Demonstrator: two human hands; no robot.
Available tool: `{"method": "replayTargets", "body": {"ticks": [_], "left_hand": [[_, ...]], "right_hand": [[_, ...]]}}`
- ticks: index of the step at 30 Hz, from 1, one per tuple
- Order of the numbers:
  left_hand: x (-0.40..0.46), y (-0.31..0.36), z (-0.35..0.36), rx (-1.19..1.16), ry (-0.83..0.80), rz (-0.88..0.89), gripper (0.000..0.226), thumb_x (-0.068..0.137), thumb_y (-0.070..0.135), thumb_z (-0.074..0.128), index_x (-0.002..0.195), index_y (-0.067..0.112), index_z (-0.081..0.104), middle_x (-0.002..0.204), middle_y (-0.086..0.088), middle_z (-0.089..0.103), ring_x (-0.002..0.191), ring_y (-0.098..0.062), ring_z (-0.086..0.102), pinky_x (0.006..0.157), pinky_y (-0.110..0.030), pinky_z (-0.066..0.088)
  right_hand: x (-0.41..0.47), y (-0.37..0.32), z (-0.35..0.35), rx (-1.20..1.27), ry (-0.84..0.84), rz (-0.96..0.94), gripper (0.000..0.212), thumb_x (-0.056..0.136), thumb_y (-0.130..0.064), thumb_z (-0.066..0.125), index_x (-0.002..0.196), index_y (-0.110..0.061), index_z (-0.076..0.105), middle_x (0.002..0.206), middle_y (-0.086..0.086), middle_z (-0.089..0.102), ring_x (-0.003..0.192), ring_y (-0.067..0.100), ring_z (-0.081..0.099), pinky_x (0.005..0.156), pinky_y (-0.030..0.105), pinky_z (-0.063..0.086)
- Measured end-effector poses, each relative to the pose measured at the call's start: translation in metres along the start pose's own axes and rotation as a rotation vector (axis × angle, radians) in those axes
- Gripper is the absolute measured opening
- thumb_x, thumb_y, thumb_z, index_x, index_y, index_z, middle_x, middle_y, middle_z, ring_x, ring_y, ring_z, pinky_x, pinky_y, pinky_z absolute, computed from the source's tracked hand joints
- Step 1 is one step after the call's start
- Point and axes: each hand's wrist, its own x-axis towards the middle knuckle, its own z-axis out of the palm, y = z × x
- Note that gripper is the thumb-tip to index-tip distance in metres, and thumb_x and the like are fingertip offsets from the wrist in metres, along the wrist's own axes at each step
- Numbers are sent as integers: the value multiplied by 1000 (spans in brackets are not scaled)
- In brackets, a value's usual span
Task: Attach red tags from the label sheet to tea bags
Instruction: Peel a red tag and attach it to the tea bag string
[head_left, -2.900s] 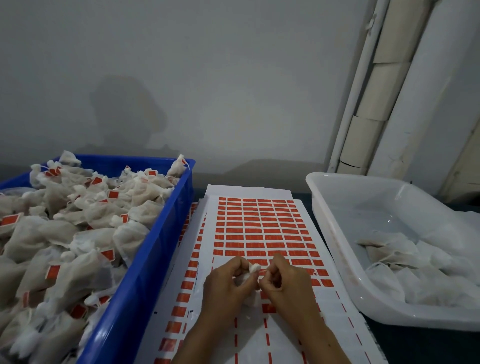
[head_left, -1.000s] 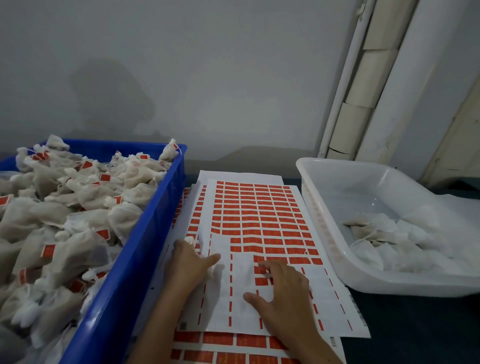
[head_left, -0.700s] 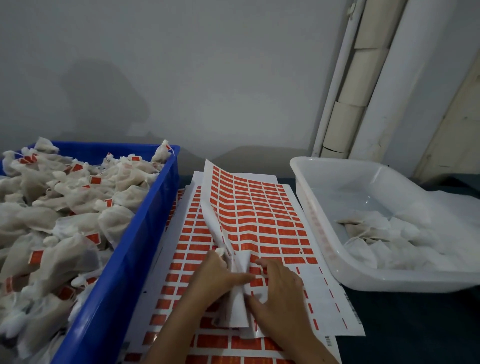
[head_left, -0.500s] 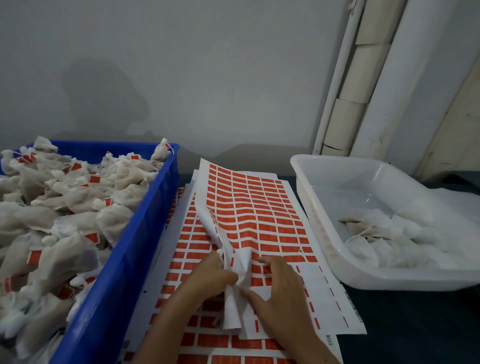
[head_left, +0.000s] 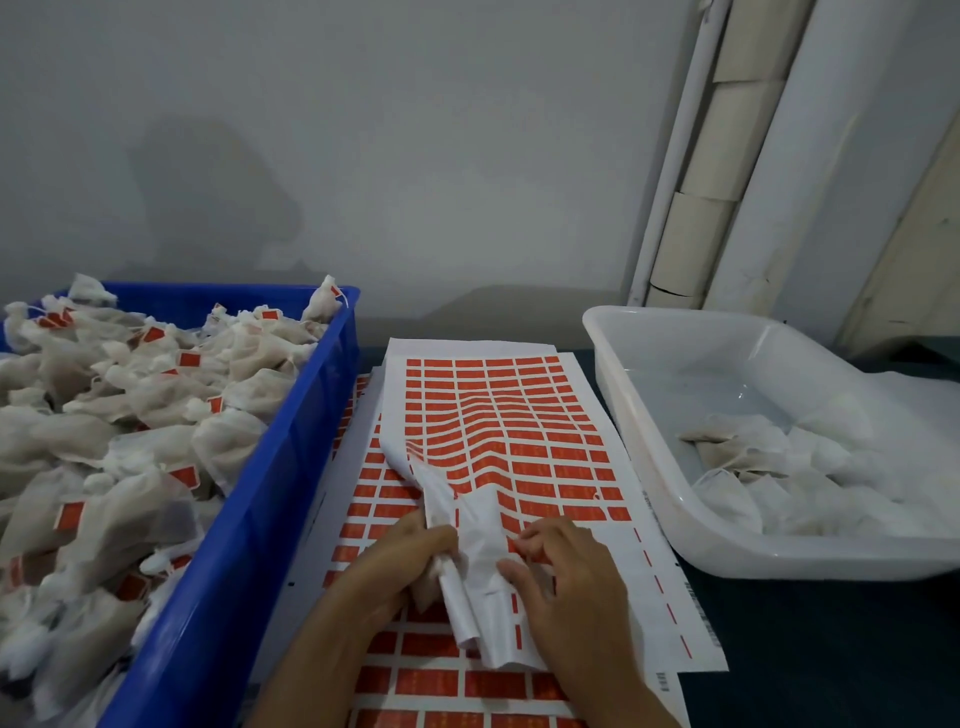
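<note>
The label sheet (head_left: 498, 441) is gripped bunched by the left hand (head_left: 410, 558) and pinched by the right hand (head_left: 566, 566), its red tags stretching away from both.

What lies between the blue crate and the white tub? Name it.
In the head view, a stack of label sheets fills that stretch between blue crate and white tub. The left hand and right hand crumple the top sheet's near end.
</note>
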Motion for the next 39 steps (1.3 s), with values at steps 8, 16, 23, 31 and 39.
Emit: {"method": "replayTargets", "body": {"ticks": [8,16,23,31,39], "left_hand": [[-4,3,3,3,-40,13,21,87,12,56,88,30,46,92,7,61,85,-16,61,61,-24,51],[-8,4,4,7,-33,16,21,88,16,58,88,33,45,91,11,60,83,-12,61,54,-19,50],[-11,5,6,70,22,34,19,90,20,54,83,34,43,86,15,56,78,-8,58,50,-15,45],[-10,5,9,155,12,62,17,93,26,49,99,37,38,86,21,50,76,-3,54,48,-10,42],[-12,6,10,181,-3,65,18,95,25,47,100,38,36,83,23,49,72,0,53,41,-5,43]], "right_hand": [[3,0,-1,-90,97,-115,18,71,-34,60,77,-19,67,74,-7,69,65,12,64,69,28,56],[2,0,0,-92,15,-33,13,77,-28,65,83,-16,67,83,-1,70,71,16,64,74,33,56],[-1,0,-2,-136,-105,-70,24,76,-39,68,91,-21,66,90,-7,68,79,10,62,83,26,52],[0,1,0,-130,-166,-79,29,88,-41,50,104,-20,62,103,-5,67,87,7,61,90,23,49],[3,2,1,-147,-212,-45,26,90,-42,47,104,-24,59,103,-11,65,83,2,58,88,13,43]]}}
